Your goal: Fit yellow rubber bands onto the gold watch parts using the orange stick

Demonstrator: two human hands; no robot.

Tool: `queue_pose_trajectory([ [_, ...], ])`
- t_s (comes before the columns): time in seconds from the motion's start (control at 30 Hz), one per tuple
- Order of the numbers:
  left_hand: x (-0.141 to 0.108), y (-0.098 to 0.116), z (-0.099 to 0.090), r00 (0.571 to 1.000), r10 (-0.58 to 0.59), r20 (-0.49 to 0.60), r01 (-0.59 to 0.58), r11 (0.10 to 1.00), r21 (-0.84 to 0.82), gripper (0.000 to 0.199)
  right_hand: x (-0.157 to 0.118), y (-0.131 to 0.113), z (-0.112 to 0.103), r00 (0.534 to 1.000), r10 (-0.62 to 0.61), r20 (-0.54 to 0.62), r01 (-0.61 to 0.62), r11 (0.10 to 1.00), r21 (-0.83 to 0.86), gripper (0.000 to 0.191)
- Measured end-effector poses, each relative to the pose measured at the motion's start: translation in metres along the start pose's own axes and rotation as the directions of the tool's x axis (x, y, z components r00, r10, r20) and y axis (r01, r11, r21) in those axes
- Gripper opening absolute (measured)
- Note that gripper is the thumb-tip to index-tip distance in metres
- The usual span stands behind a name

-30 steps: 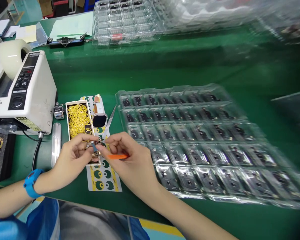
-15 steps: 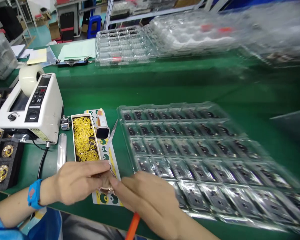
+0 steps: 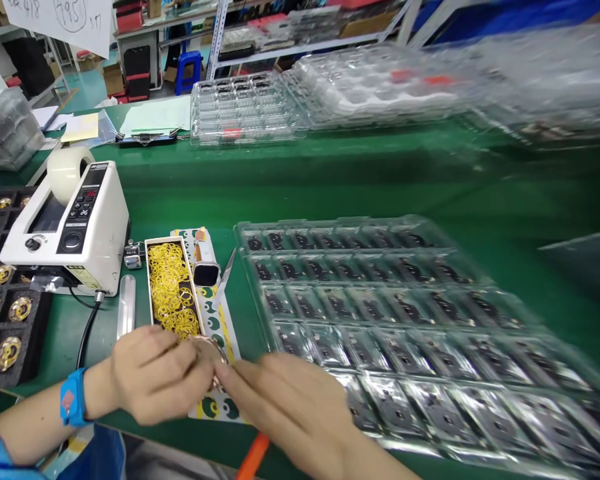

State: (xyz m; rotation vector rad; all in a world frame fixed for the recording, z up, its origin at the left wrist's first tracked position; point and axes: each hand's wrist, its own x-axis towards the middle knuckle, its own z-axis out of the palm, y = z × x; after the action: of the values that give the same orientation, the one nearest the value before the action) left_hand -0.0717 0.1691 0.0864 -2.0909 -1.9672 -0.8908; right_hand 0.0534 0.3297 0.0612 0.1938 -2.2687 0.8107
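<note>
My left hand point(image 3: 155, 377), with a blue wrist strap, is closed around the edge of a round, rose-gold-coloured metal piece point(image 3: 211, 349) that looks like a watch case. Fingers cover most of it. My right hand point(image 3: 295, 407) meets it from the other side, its fingertips against the rim. From under the right palm sticks out an orange handle point(image 3: 253, 457); the tool's working end is hidden. Just beyond the hands lies a box point(image 3: 149, 283) of yellow rings point(image 3: 167, 280), beside a printed sheet point(image 3: 227, 333) with a square-faced watch point(image 3: 206, 272) and tweezers point(image 3: 225, 279) on it.
A large clear tray point(image 3: 300, 223) of dark flat parts spreads across the right. At left are a white tape dispenser point(image 3: 107, 227) and a black foam tray point(image 3: 35, 347) with round gold movements. Clear trays point(image 3: 250, 110) and a clipboard point(image 3: 153, 119) stand on the back ledge.
My left hand's fingers have curled in from a flatter pose around the metal piece. The view has tilted up slightly, bringing a handwritten paper into sight at top left.
</note>
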Motion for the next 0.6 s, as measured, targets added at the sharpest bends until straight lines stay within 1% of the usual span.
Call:
queue_pose_trajectory([
  [0.03,0.004,-0.002,0.002,0.99,-0.14,-0.027,0.138,0.988,-0.076,0.024,0.006,0.002,0.002,1.0,0.028,0.004,-0.028,0.998,0.061,0.012],
  [0.07,0.009,-0.003,0.004,0.95,-0.307,-0.049,0.296,0.94,-0.168,0.024,0.012,0.004,0.003,0.994,0.104,0.025,-0.106,0.982,0.158,0.011],
  [0.1,0.012,-0.004,0.006,0.881,-0.471,-0.047,0.441,0.852,-0.284,0.021,0.017,0.006,0.004,0.971,0.225,0.075,-0.237,0.933,0.271,0.012],
  [0.13,0.015,-0.006,0.008,0.788,-0.616,-0.01,0.558,0.72,-0.412,0.015,0.021,0.008,0.004,0.92,0.362,0.152,-0.393,0.842,0.369,0.013],
  [0.17,0.017,-0.007,0.009,0.689,-0.721,0.066,0.638,0.561,-0.527,0.007,0.024,0.01,0.004,0.858,0.46,0.231,-0.513,0.735,0.444,0.017],
  [0.2,0.019,-0.009,0.01,0.603,-0.785,0.145,0.672,0.401,-0.622,0.003,0.025,0.012,0.003,0.799,0.521,0.298,-0.597,0.638,0.486,0.022],
  [0.23,0.02,-0.01,0.01,0.539,-0.815,0.212,0.67,0.263,-0.694,0.01,0.025,0.014,0.003,0.751,0.561,0.349,-0.654,0.561,0.507,0.026],
  [0.27,0.021,-0.012,0.01,0.503,-0.824,0.26,0.646,0.159,-0.747,0.016,0.025,0.017,0.003,0.717,0.582,0.383,-0.688,0.504,0.522,0.029],
  [0.3,0.021,-0.013,0.01,0.487,-0.824,0.29,0.616,0.088,-0.783,0.021,0.024,0.018,0.003,0.695,0.592,0.408,-0.707,0.463,0.534,0.03],
  [0.33,0.021,-0.014,0.01,0.478,-0.821,0.312,0.592,0.039,-0.805,0.024,0.024,0.02,0.003,0.683,0.591,0.429,-0.717,0.43,0.548,0.03],
  [0.4,0.022,-0.015,0.01,0.473,-0.811,0.345,0.564,-0.022,-0.826,0.028,0.022,0.023,0.005,0.671,0.577,0.465,-0.725,0.381,0.574,0.03],
  [0.47,0.021,-0.015,0.01,0.465,-0.804,0.37,0.55,-0.066,-0.833,0.03,0.021,0.024,0.008,0.662,0.578,0.476,-0.73,0.353,0.586,0.029],
  [0.53,0.02,-0.016,0.011,0.461,-0.801,0.382,0.537,-0.092,-0.839,0.033,0.02,0.026,0.01,0.672,0.601,0.433,-0.715,0.374,0.591,0.032],
  [0.6,0.02,-0.016,0.012,0.463,-0.801,0.381,0.52,-0.103,-0.848,0.034,0.019,0.027,0.009,0.712,0.607,0.353,-0.668,0.432,0.605,0.036],
])
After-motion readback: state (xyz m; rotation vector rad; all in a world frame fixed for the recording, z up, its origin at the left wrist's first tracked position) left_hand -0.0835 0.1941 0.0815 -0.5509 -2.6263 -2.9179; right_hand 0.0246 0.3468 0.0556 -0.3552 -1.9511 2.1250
